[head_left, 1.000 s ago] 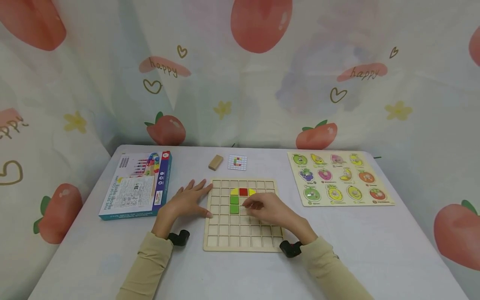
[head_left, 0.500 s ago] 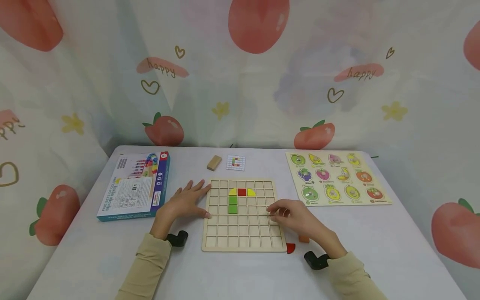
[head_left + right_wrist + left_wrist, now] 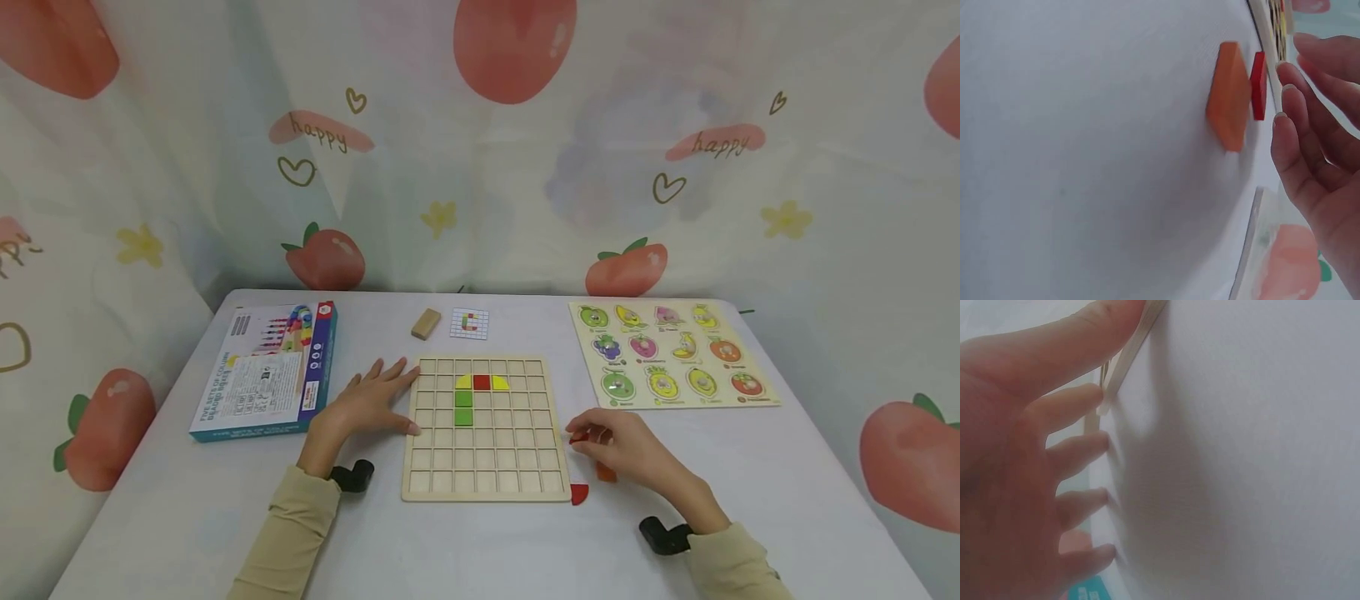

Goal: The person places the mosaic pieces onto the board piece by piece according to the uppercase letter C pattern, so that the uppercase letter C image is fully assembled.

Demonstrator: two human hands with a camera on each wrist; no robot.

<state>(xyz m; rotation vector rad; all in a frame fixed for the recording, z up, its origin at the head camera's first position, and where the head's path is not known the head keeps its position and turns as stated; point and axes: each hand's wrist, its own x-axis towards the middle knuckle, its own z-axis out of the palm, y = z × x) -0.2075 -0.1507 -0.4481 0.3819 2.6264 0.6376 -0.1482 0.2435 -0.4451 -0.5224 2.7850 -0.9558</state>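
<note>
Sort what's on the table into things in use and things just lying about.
In use: grid board, green, yellow and red tiles on it, loose red piece, orange piece, left hand, right hand.
Lying about: fruit puzzle, blue box, wooden block, pattern card.

Left hand (image 3: 365, 406): flat, palm down, fingers (image 3: 1079, 450) spread and straight, thumb extended forward. Forearm in a beige sleeve runs back toward the body; a black wrist mount sits at the cuff. Right hand (image 3: 628, 447): low, fingers (image 3: 1300, 125) loosely curled, tips drawn together. Sleeve and wrist mount match the left side.
</note>
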